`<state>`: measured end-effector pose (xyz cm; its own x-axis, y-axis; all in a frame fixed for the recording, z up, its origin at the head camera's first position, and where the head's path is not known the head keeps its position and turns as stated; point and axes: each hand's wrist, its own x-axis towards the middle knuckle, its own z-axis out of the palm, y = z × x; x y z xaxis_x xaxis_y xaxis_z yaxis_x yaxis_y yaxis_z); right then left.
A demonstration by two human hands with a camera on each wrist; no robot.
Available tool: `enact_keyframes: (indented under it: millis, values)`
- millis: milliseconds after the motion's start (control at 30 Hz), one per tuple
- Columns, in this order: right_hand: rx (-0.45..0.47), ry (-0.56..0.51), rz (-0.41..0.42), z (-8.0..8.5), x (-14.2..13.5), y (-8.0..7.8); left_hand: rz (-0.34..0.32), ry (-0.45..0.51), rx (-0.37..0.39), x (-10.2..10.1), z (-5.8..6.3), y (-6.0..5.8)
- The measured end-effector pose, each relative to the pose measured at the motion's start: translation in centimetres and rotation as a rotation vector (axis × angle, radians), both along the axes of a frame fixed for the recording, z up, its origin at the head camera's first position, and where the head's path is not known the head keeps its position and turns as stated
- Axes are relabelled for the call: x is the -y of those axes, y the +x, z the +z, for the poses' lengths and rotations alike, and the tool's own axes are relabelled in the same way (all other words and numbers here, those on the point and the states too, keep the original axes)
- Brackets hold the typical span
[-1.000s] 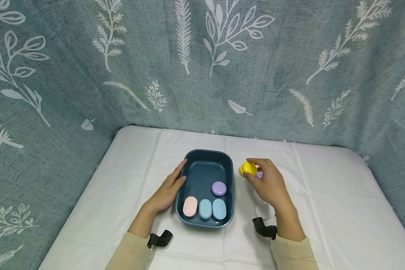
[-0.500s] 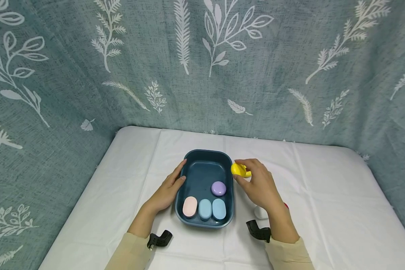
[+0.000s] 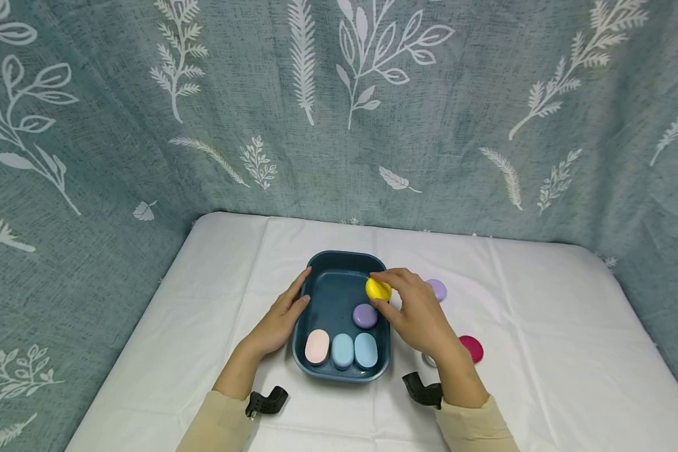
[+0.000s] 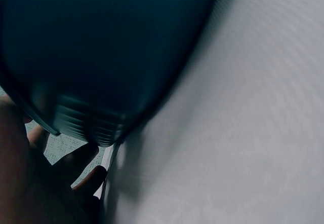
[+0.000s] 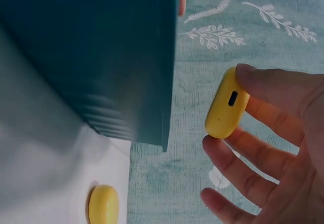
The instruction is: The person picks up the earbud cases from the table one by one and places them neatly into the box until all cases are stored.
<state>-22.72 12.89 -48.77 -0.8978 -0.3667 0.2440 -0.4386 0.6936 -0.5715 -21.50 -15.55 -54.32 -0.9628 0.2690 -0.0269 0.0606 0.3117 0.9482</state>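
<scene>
My right hand (image 3: 417, 307) pinches a yellow earbud charging case (image 3: 378, 289) between thumb and fingers, over the right rim of the dark blue tray (image 3: 347, 371). A small dark port shows on its end in the right wrist view. My left hand (image 3: 277, 320) lies against the tray's left wall, fingertips right at the rim. Inside the tray sit a round purple case (image 3: 365, 316), an oval pink case (image 3: 317, 346) and two light blue cases (image 3: 343, 351), the last three along the near wall.
On the white cloth right of the tray lie a lilac round case (image 3: 438, 289) and a crimson disc (image 3: 471, 349). A pale round thing (image 3: 429, 360) is mostly hidden by my right wrist. A second yellow case (image 5: 104, 206) rests beside the tray. Patterned green curtain (image 3: 339, 125) hangs behind.
My right hand has lifted the yellow earbud charging case away from beside the other yellow one and carried it left, over the tray's edge. The left hand has stayed in place.
</scene>
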Motion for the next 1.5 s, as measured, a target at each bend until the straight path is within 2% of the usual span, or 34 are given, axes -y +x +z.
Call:
enact_keyframes:
  millis: [333,533,833,1033,1200,1400,1500]
  values:
    - [0.014,0.052,0.007,-0.7,1.6,0.3,0.006,0.015,-0.008,0.0,0.0,0.0]
    - [0.005,0.06,0.047,-1.4,2.5,0.3,0.007,0.025,-0.011,-0.1,-0.1,-0.1]
    - [-0.045,0.059,0.111,-2.4,3.5,0.4,0.01,-0.007,-0.033,0.5,-3.2,-1.4]
    - [-0.063,0.077,0.144,-3.0,3.9,0.3,0.004,-0.007,-0.046,0.6,-3.5,-1.5]
    - [-0.079,0.1,0.162,-3.5,4.3,0.1,0.012,-0.011,-0.016,0.4,-3.0,-1.3]
    - [-0.067,0.138,0.161,-4.1,4.6,0.0,0.0,0.018,0.003,0.1,-0.6,-0.4]
    - [-0.064,0.155,0.161,-4.3,4.7,0.0,-0.003,0.021,-0.005,0.0,0.0,-0.1]
